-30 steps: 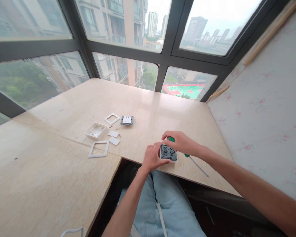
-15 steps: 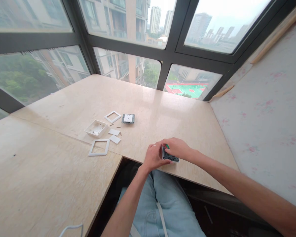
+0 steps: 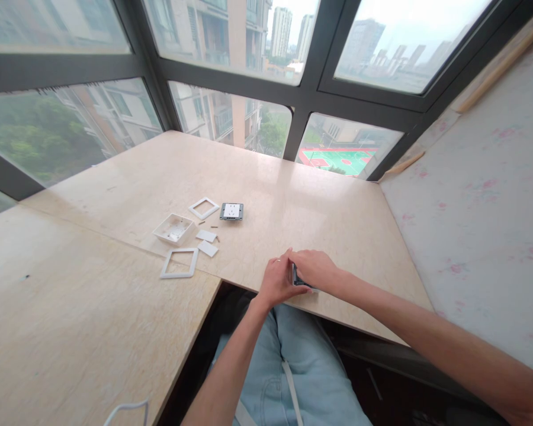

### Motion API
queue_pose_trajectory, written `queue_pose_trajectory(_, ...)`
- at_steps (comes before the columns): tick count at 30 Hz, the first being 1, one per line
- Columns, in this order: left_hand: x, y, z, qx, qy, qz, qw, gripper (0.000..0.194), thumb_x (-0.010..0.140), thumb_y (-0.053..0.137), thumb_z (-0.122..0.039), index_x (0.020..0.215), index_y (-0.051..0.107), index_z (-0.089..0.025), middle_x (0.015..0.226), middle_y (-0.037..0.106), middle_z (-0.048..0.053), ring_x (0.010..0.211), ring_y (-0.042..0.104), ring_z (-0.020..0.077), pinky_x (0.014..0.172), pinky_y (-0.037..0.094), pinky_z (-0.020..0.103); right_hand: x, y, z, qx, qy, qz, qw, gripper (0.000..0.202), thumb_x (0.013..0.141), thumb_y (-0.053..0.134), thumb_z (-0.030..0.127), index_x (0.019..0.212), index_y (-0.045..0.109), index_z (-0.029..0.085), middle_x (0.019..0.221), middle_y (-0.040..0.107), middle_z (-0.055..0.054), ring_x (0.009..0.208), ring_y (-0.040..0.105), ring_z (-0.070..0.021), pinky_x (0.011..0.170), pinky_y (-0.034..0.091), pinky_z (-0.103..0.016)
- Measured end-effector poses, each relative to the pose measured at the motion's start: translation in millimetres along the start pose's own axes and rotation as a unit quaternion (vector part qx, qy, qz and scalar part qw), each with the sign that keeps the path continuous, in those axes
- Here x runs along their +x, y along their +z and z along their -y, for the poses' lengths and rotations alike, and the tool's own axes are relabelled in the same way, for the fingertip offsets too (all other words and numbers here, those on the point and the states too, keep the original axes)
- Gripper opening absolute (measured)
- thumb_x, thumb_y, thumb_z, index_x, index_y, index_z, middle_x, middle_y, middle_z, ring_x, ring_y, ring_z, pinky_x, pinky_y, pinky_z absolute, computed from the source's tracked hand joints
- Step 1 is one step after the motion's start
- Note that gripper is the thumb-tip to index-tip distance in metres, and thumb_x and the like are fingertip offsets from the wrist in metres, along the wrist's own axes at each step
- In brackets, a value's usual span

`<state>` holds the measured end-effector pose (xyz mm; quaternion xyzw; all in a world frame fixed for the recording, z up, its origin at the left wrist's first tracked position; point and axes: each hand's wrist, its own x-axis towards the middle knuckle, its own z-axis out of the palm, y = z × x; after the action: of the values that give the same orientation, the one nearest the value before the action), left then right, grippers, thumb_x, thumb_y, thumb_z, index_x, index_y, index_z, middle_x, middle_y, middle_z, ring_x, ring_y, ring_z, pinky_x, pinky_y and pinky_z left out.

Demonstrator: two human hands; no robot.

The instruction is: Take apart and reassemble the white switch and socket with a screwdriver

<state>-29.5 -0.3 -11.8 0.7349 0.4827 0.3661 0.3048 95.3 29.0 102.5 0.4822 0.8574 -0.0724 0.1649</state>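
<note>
My left hand [image 3: 279,280] grips the left side of a dark grey electrical module [image 3: 296,277] at the table's front edge, its thumb along the near side. Fingers curled, my right hand [image 3: 316,267] lies over the module's top and right side. What its fingers hold is hidden. Most of the module is covered, so its face cannot be made out.
To the left lie a white mounting box [image 3: 174,228], white frames [image 3: 179,263] [image 3: 203,208], a socket insert [image 3: 231,212], white plates [image 3: 208,248] and small screws [image 3: 214,226]. A white cable [image 3: 127,407] is at the lower left. Windows and a papered wall [image 3: 466,225] border the table [image 3: 93,296].
My right hand has turned and shifted over the module, covering more of it. A green bit seen at its fingers earlier is now hidden. My left hand keeps its grip.
</note>
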Motion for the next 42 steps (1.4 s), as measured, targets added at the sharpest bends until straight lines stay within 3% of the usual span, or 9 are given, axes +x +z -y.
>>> queue_pose_trajectory(7, 0, 2.1, 1, 0.002, -0.006, -0.006, 1.000, 0.119, 0.064, 0.085, -0.061, 0.155, 0.019, -0.024, 0.129, 0.066, 0.014, 0.122, 0.061, 0.0363, 0.105, 0.041, 0.055, 2, -1, -4, -0.008, -0.027, 0.001, 1.000, 0.032, 0.089, 0.049, 0.011, 0.117, 0.063, 0.017, 0.105, 0.076, -0.014, 0.094, 0.073, -0.0268, 0.072, 0.048, -0.031)
queue_pose_trajectory(15, -1, -0.3, -2, -0.007, -0.040, -0.007, 0.999, 0.131, 0.052, 0.092, -0.059, 0.156, 0.022, -0.022, 0.140, 0.060, 0.015, 0.123, 0.059, 0.0372, 0.106, 0.043, 0.054, 0, -9, -14, -0.021, -0.110, 0.018, 0.994, 0.025, 0.088, 0.050, 0.010, 0.107, 0.065, 0.017, 0.106, 0.077, -0.012, 0.093, 0.073, -0.0260, 0.068, 0.044, -0.029)
queue_pose_trajectory(25, 0, -8.4, -7, -0.027, -0.061, 0.030, 0.997, 0.116, 0.052, 0.094, -0.053, 0.150, 0.038, -0.025, 0.141, 0.060, 0.010, 0.123, 0.056, 0.0351, 0.107, 0.042, 0.050, 4, -14, -31, -0.043, -0.196, 0.045, 0.979, 0.023, 0.088, 0.054, 0.013, 0.107, 0.067, 0.017, 0.102, 0.076, -0.011, 0.086, 0.072, -0.0238, 0.066, 0.040, -0.028)
queue_pose_trajectory(28, 1, -10.9, -10, -0.026, -0.042, 0.032, 0.998, 0.109, 0.053, 0.093, -0.054, 0.146, 0.042, -0.027, 0.141, 0.060, 0.009, 0.124, 0.058, 0.0342, 0.107, 0.041, 0.049, 4, -15, -35, -0.039, -0.203, 0.043, 0.977, 0.027, 0.088, 0.055, 0.014, 0.112, 0.066, 0.018, 0.103, 0.076, -0.011, 0.089, 0.071, -0.0243, 0.067, 0.041, -0.029)
queue_pose_trajectory(31, 3, -13.6, -12, -0.036, -0.007, 0.040, 0.999, 0.091, 0.058, 0.091, -0.054, 0.135, 0.050, -0.029, 0.128, 0.068, 0.005, 0.116, 0.063, 0.0308, 0.104, 0.040, 0.046, 3, -14, -40, 0.001, -0.206, 0.027, 0.978, 0.032, 0.089, 0.054, 0.014, 0.118, 0.066, 0.020, 0.106, 0.076, -0.009, 0.094, 0.071, -0.0239, 0.071, 0.043, -0.029)
queue_pose_trajectory(36, 4, -13.2, -12, -0.016, 0.001, 0.043, 0.999, 0.080, 0.061, 0.089, -0.055, 0.128, 0.055, -0.028, 0.120, 0.071, 0.004, 0.111, 0.065, 0.0305, 0.100, 0.040, 0.044, 3, -11, -43, 0.114, -0.181, -0.026, 0.976, 0.024, 0.088, 0.057, 0.015, 0.107, 0.071, 0.019, 0.100, 0.077, -0.009, 0.092, 0.070, -0.0227, 0.076, 0.047, -0.031)
queue_pose_trajectory(38, 4, -12.1, -10, -0.005, 0.005, 0.046, 0.999, 0.081, 0.062, 0.088, -0.057, 0.130, 0.055, -0.028, 0.125, 0.070, 0.005, 0.115, 0.064, 0.0315, 0.102, 0.040, 0.045, 0, -14, -42, 0.169, -0.160, -0.084, 0.969, 0.017, 0.092, 0.058, 0.022, 0.103, 0.069, 0.017, 0.094, 0.076, -0.008, 0.086, 0.069, -0.0199, 0.077, 0.049, -0.030)
queue_pose_trajectory(40, 3, -11.5, -8, 0.002, 0.014, 0.047, 0.999, 0.082, 0.063, 0.087, -0.058, 0.133, 0.055, -0.029, 0.134, 0.066, 0.007, 0.123, 0.061, 0.0321, 0.106, 0.037, 0.046, -6, -22, -39, 0.278, -0.137, -0.196, 0.930, 0.015, 0.094, 0.059, 0.031, 0.097, 0.067, 0.019, 0.084, 0.074, -0.004, 0.074, 0.067, -0.0155, 0.071, 0.050, -0.028)
queue_pose_trajectory(42, 2, -11.6, -8, 0.006, 0.020, 0.047, 0.999, 0.085, 0.064, 0.087, -0.060, 0.136, 0.055, -0.030, 0.141, 0.061, 0.008, 0.130, 0.056, 0.0320, 0.111, 0.034, 0.047, -13, -33, -35, 0.416, -0.105, -0.340, 0.837, 0.018, 0.095, 0.061, 0.038, 0.088, 0.062, 0.021, 0.068, 0.066, 0.002, 0.057, 0.061, -0.0118, 0.058, 0.049, -0.025)
